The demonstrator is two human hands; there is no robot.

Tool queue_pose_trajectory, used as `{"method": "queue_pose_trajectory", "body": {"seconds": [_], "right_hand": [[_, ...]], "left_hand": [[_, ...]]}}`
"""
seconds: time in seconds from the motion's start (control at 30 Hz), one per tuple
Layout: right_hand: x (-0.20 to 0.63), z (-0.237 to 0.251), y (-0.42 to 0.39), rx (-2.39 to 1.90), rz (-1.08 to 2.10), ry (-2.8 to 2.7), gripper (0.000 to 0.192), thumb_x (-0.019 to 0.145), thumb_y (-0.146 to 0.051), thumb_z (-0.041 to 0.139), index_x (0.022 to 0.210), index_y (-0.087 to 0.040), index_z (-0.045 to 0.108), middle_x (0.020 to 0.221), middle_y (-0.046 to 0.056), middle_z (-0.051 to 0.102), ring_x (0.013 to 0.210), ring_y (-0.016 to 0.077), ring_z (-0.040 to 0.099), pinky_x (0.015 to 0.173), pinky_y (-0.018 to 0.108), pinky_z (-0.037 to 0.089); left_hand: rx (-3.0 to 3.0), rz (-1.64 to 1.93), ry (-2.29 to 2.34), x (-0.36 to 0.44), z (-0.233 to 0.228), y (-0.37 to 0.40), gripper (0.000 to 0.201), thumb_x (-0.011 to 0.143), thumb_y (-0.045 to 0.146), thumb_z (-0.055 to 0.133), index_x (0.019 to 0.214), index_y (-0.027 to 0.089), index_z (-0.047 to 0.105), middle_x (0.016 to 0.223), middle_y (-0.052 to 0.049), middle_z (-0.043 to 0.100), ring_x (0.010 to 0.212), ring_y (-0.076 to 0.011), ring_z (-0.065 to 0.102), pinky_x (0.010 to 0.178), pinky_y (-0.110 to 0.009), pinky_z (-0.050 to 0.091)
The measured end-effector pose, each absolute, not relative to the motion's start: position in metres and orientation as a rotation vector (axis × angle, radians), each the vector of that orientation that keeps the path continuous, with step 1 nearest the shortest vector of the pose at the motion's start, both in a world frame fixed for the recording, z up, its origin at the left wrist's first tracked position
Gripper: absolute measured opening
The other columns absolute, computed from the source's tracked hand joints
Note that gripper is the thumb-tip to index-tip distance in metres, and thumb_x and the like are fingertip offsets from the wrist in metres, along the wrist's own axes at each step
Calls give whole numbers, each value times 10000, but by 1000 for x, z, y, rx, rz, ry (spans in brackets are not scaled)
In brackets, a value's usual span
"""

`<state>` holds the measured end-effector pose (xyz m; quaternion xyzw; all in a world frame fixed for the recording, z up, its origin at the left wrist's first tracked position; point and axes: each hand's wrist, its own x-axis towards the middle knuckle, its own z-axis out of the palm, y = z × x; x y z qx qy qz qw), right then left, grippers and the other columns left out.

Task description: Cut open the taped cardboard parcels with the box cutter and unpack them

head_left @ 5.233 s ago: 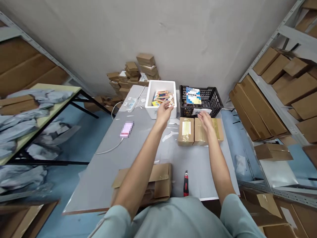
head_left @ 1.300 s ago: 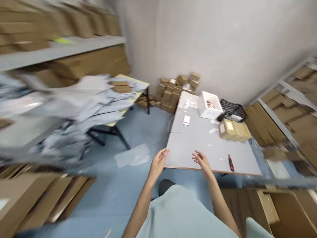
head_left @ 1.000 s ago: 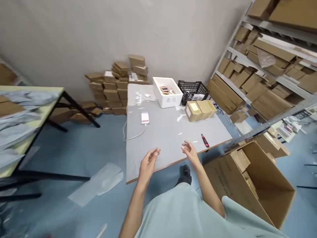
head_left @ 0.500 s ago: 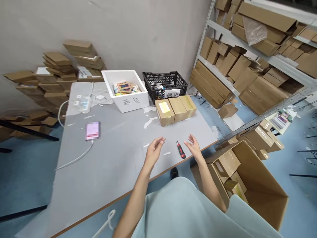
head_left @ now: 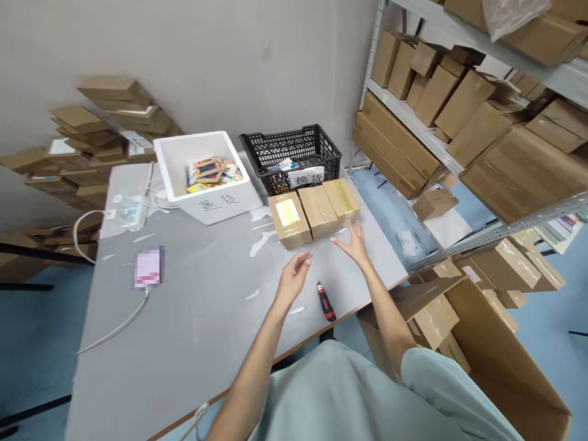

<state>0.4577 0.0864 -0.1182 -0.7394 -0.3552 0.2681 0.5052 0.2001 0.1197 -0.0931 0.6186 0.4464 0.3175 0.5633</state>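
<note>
Three small cardboard boxes stand in a row on the grey table: a left box with a pale yellow label, a middle box and a right box. My right hand is open, thumb and fingers spread, just in front of the right box; I cannot tell whether the fingertips touch it. My left hand hovers in front of the left box, empty, its fingers stretched out loosely. Between my forearms lies a red and black utility knife on the tabletop.
Behind the boxes are a black plastic crate and a white foam bin holding small colourful packs. A blurred-out device with a cable lies left. A big open carton stands at my right, below a loaded shelf. Flattened cardboard is stacked far left.
My right hand has moved forward from beside the knife to the right box. My left hand has come nearer the left box. The camera view has shifted toward the boxes.
</note>
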Motion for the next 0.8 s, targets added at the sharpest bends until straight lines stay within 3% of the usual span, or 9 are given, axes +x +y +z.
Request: {"method": "queue_pose_trajectory", "body": {"seconds": [0.1,0.2,0.43,0.57,0.67,0.8], "right_hand": [[485,-118,133,-1843,549,-948,1064,710,-638,1062,1620,-239,681,1958,164,222,1844,445,-45,1466,679,121],[507,-119,175,-1887,548,-960,1034,722,-635,1053,1606,-236,696,1955,186,226,1840,442,-81,1452,698,82],[542,-131,238,-2277,701,-1010,1349,762,-695,1024,1838,-179,396,1962,297,-20,1839,461,-53,1438,685,10],[551,-144,247,-2358,792,-1008,1410,787,-763,974,1875,-189,285,1951,328,-36,1835,480,-35,1416,733,79],[553,-147,252,-2425,808,-1026,1357,850,-738,926,1884,-194,236,1950,333,-22,1834,479,3,1391,728,219],[550,-142,259,-2550,820,-1048,1340,898,-652,883,1882,-95,163,1936,366,-43,1828,490,32,1360,686,337]], "left_hand": [[1459,770,1027,221,-88,128,527,953,571,713,1321,195,745,1416,-200,822,1397,-345,771,1289,-547,554],[1454,822,995,238,-78,134,493,975,523,717,1343,198,749,1430,-193,819,1384,-346,779,1286,-560,556],[1445,939,1000,270,-61,147,513,1013,540,716,1413,222,758,1529,-177,777,1485,-343,722,1330,-533,521],[1406,960,985,282,-64,153,569,981,597,729,1404,219,757,1497,-188,792,1450,-350,745,1316,-544,535],[1378,969,1003,286,-67,154,596,946,620,740,1374,206,750,1489,-199,796,1419,-361,764,1299,-559,549],[1397,949,1010,281,-64,152,598,926,627,760,1344,200,752,1488,-197,797,1420,-367,762,1299,-559,549]]}}
